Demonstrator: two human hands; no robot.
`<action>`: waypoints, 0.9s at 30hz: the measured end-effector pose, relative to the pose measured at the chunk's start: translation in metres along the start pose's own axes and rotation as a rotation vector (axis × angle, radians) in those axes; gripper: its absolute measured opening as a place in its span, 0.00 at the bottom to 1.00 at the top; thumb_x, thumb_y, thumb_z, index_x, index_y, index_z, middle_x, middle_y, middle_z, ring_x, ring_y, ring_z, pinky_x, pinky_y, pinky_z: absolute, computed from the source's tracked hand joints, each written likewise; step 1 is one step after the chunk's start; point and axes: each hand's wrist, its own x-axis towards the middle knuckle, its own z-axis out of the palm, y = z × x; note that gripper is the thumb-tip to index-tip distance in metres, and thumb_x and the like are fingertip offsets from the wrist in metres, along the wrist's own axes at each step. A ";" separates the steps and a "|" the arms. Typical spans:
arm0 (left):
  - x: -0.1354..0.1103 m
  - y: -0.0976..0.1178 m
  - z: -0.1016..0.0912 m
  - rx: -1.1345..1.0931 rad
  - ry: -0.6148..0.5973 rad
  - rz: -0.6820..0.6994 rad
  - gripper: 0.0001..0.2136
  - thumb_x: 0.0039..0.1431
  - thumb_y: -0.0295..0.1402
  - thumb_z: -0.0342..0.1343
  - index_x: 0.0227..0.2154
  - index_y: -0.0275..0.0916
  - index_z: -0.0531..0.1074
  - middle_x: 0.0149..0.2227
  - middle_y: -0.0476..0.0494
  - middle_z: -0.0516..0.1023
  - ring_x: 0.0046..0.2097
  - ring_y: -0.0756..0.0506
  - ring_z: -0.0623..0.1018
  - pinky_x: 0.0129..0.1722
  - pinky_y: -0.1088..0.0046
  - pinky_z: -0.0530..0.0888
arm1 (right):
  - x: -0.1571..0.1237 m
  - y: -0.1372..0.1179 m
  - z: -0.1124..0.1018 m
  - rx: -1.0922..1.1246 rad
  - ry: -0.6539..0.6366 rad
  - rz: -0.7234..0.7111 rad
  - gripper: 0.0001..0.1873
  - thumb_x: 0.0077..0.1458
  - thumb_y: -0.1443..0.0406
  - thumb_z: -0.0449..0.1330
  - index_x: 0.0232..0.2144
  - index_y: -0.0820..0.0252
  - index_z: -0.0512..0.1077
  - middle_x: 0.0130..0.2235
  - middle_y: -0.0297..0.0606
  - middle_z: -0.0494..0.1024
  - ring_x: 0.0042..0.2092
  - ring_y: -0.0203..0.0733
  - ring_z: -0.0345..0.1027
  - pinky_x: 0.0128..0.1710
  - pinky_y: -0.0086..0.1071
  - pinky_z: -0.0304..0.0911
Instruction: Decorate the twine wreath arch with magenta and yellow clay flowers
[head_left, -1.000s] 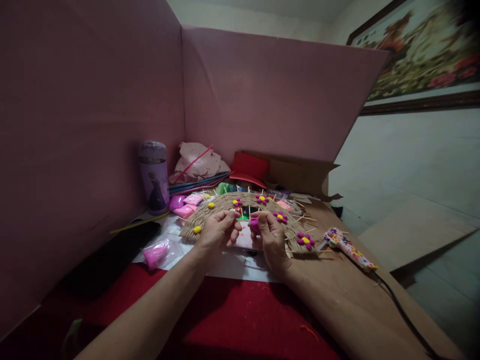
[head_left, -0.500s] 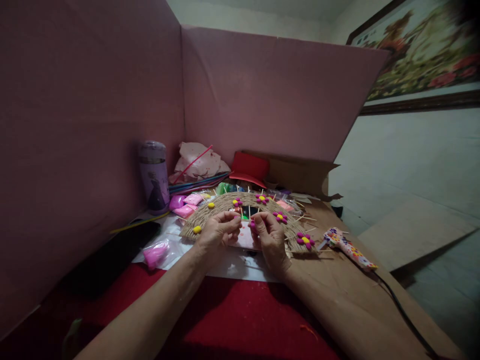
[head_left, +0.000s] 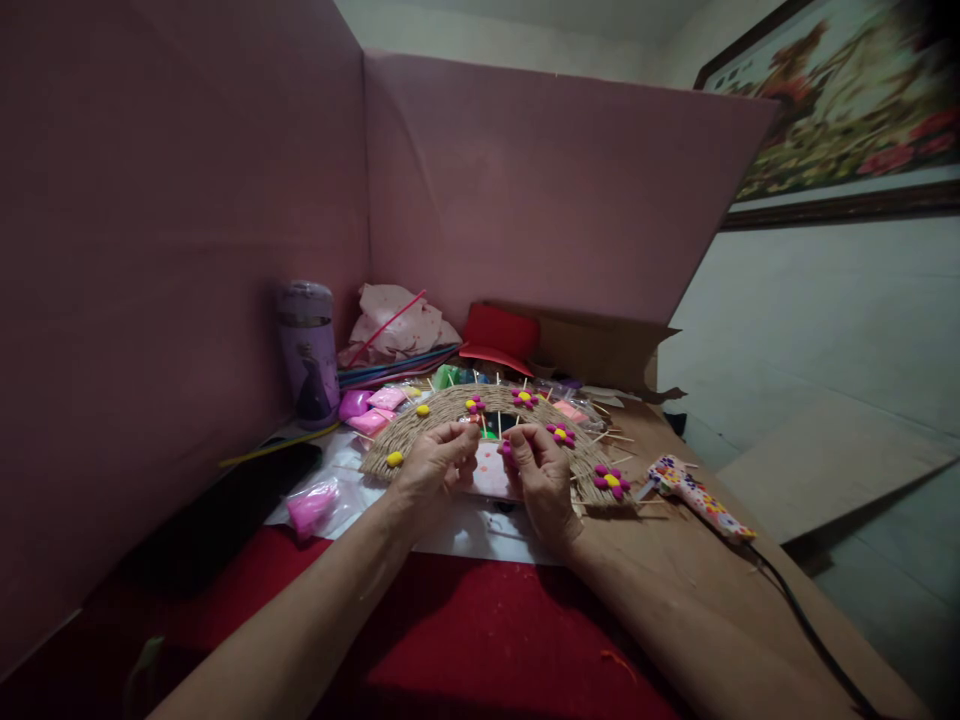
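My right hand (head_left: 541, 475) pinches a small piece of magenta clay (head_left: 507, 449) between thumb and fingers. Close by on its left, my left hand (head_left: 442, 462) has thumb and fingertips pressed together; whatever lies between them is hidden. Both hands are in front of an arch woven of tan twine (head_left: 442, 400) on thin wooden sticks. Magenta flowers with yellow centres, such as this flower (head_left: 611, 481), sit on its top and right side. On the left side are plain yellow pieces (head_left: 394, 459).
Bags of pink clay (head_left: 311, 508) lie left of the arch. A purple tumbler (head_left: 308, 355) stands by the pink panel (head_left: 525, 190). Behind is a red cap (head_left: 499, 336). A flower-patterned glue gun (head_left: 701, 500) with a black cord rests on cardboard (head_left: 637, 570) at right.
The magenta bit that showed at my left fingertips is out of sight now, and those fingers have shifted slightly. My right hand stays almost where it was.
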 end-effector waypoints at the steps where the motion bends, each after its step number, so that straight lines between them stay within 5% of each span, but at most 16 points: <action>1: 0.000 0.000 0.000 0.003 -0.016 -0.003 0.12 0.42 0.35 0.65 0.23 0.32 0.70 0.16 0.55 0.63 0.16 0.58 0.61 0.14 0.84 0.58 | 0.000 -0.001 0.000 -0.006 0.001 -0.004 0.13 0.55 0.55 0.56 0.30 0.59 0.66 0.23 0.29 0.64 0.23 0.31 0.56 0.21 0.25 0.53; 5: -0.002 0.002 0.002 0.003 -0.061 0.016 0.10 0.48 0.33 0.61 0.30 0.30 0.73 0.22 0.48 0.71 0.19 0.57 0.65 0.15 0.83 0.60 | 0.000 -0.004 0.001 -0.037 0.013 -0.030 0.13 0.55 0.55 0.56 0.28 0.59 0.66 0.23 0.29 0.63 0.23 0.31 0.55 0.21 0.25 0.53; 10: -0.001 0.001 0.002 -0.004 -0.011 0.022 0.12 0.39 0.24 0.66 0.31 0.31 0.73 0.25 0.47 0.73 0.24 0.55 0.71 0.22 0.82 0.67 | -0.001 -0.001 0.000 0.025 -0.007 0.017 0.15 0.56 0.52 0.53 0.29 0.58 0.65 0.21 0.27 0.61 0.21 0.30 0.52 0.18 0.24 0.49; 15: 0.004 -0.002 -0.004 0.031 -0.016 0.030 0.15 0.42 0.39 0.65 0.26 0.32 0.72 0.17 0.55 0.64 0.15 0.59 0.60 0.13 0.84 0.54 | -0.001 0.004 -0.001 -0.002 -0.054 0.005 0.14 0.54 0.54 0.57 0.28 0.58 0.63 0.21 0.26 0.60 0.20 0.28 0.50 0.18 0.23 0.49; 21: 0.003 -0.001 -0.002 0.046 -0.004 0.031 0.17 0.35 0.28 0.69 0.32 0.32 0.73 0.25 0.46 0.75 0.22 0.55 0.70 0.20 0.82 0.65 | -0.001 -0.001 0.002 0.029 -0.044 -0.002 0.14 0.55 0.54 0.55 0.35 0.59 0.70 0.23 0.29 0.66 0.19 0.29 0.54 0.17 0.24 0.52; 27: 0.004 -0.002 -0.003 0.051 0.016 0.038 0.12 0.43 0.35 0.65 0.26 0.32 0.72 0.18 0.52 0.67 0.16 0.58 0.63 0.13 0.84 0.57 | -0.001 -0.001 0.003 0.151 -0.003 0.105 0.20 0.52 0.49 0.56 0.25 0.60 0.69 0.20 0.28 0.63 0.17 0.27 0.51 0.14 0.22 0.48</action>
